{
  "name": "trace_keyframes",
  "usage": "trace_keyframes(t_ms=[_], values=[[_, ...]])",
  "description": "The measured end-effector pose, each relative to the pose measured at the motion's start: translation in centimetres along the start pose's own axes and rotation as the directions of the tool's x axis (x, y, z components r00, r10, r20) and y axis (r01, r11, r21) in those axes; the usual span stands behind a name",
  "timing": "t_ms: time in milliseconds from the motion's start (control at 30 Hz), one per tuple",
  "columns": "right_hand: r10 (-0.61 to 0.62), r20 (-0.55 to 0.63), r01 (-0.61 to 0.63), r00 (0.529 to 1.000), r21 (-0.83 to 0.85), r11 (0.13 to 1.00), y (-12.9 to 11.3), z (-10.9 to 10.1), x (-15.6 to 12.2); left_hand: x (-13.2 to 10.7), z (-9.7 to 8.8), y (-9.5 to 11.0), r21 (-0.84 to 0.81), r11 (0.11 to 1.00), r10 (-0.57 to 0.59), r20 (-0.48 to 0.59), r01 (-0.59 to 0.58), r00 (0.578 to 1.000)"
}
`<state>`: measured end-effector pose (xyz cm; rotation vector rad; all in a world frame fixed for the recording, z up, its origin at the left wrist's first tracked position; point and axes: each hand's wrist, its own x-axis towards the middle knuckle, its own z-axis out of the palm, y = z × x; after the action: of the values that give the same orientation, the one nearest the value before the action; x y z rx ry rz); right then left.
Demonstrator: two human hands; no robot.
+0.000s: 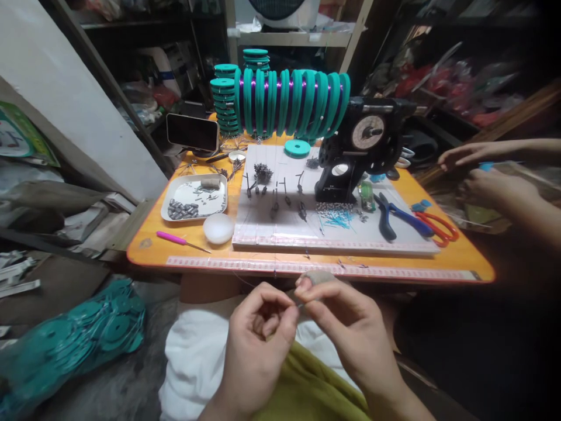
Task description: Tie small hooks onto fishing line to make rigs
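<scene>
My left hand (pixel 258 339) and my right hand (pixel 346 327) meet over my lap, just below the front edge of the low orange table (pixel 149 248). Both are closed in a pinch, thumb against fingertips, and the pinches nearly touch. Whatever they hold is too small to name; a very thin line seems to run up from them toward the table edge. A tape measure strip (pixel 307 268) lies along that edge right above my hands.
On the table: a white mat (pixel 289 234) with small dark metal parts, a metal tray (pixel 193 197), a white bowl (pixel 218 228), a pink tool (pixel 175 238), pliers (pixel 394 216), orange scissors (pixel 438 227), a black winding machine (pixel 363 146) and teal spools (pixel 289 102). Another person's hands (pixel 482 169) work at right.
</scene>
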<state>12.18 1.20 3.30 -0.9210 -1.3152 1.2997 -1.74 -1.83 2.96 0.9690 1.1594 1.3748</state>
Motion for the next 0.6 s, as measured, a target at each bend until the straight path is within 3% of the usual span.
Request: trace_keyframes(t_ms=[100,200,333,600], values=[[0.170,-0.014,-0.153,0.985,0.373,0.915,0.4,0.6,0.0,0.0,0.1,0.0,0.062,0.997,0.056,-0.037,-0.053,0.998],[0.322,0.017,-0.276,0.947,0.558,0.782,0.6,1.2,0.0,0.0,0.1,0.1,0.176,0.966,0.195,-0.019,-0.188,0.981],[0.404,0.043,-0.341,0.914,0.622,0.705,0.8,1.5,-0.1,0.0,0.3,0.4,0.284,0.916,0.294,0.009,-0.285,0.956],[0.395,0.121,-0.383,0.911,0.604,0.699,0.7,1.6,-0.3,0.3,0.2,0.4,0.417,0.833,0.388,0.025,-0.363,0.921]])
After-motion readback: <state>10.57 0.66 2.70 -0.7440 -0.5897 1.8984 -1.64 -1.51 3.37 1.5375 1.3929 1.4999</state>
